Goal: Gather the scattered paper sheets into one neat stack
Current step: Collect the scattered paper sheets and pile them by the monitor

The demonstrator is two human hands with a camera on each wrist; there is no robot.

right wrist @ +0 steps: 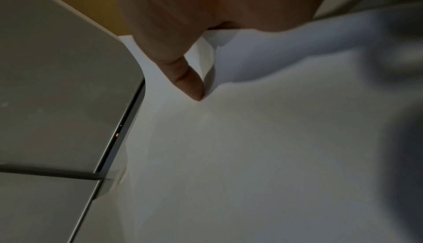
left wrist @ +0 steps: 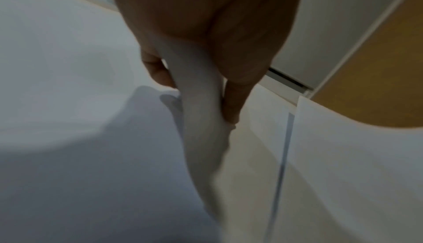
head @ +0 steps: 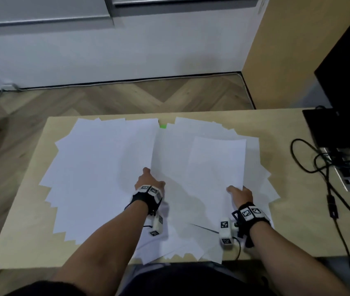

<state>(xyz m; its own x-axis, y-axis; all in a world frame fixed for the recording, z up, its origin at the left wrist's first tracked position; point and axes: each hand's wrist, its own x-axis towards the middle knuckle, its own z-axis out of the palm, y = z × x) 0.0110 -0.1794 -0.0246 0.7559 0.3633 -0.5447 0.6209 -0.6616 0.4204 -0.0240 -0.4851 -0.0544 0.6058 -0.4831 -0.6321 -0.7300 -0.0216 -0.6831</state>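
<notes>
Currently: paper sheets [head: 97, 167] fan left-right across table [head: 20, 221]; left hand [head: 148, 182] pinches 1 sheet's edge, right hand [head: 241, 194] grips another's corner; widest spread lies nearer left.

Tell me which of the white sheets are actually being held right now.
Two: the sheet whose near corner the right hand pinches, and the sheet bent in the left hand's grip. The other sheets lie flat on the table.
</notes>
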